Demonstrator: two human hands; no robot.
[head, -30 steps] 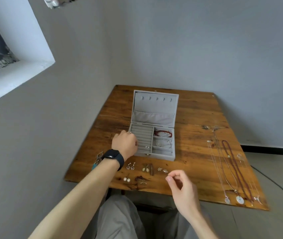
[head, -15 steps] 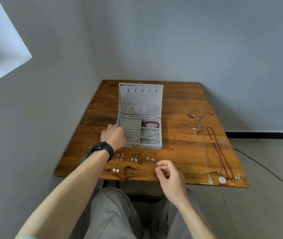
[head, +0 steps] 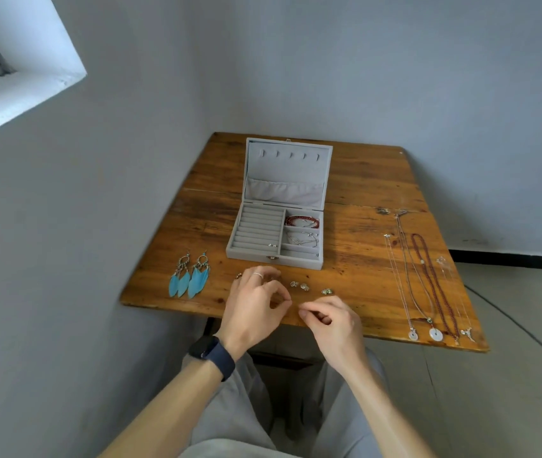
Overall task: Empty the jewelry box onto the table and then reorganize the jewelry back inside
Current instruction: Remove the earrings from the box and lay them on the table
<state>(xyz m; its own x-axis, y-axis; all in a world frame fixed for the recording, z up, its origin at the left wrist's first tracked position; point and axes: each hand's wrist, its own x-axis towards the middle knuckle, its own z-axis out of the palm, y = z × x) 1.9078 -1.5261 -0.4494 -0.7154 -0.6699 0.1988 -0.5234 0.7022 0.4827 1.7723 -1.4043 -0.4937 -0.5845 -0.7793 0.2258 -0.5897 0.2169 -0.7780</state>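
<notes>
The grey jewelry box (head: 256,254) stands open on the wooden table (head: 362,180), lid upright. A red bracelet (head: 302,221) and silver bracelets (head: 302,239) lie in its right compartments, and a small stud pair (head: 272,245) sits in the ring rows. Small earrings (head: 299,285) lie in front of the box. My left hand (head: 253,305) hovers over them with curled fingers. My right hand (head: 335,322) is beside it, thumb and forefinger pinched on something too small to make out. The two hands' fingertips nearly meet near the table's front edge.
Blue feather earrings (head: 190,276) lie at the front left. Several necklaces (head: 424,276) stretch along the right side down to the front edge. Grey walls close the table's back and left sides. A cable (head: 520,328) runs on the floor to the right.
My left hand left the box's ring rows and came back to the earrings near the table's front edge. My right hand stayed pinched and shifted slightly. The blue feather earrings are now uncovered.
</notes>
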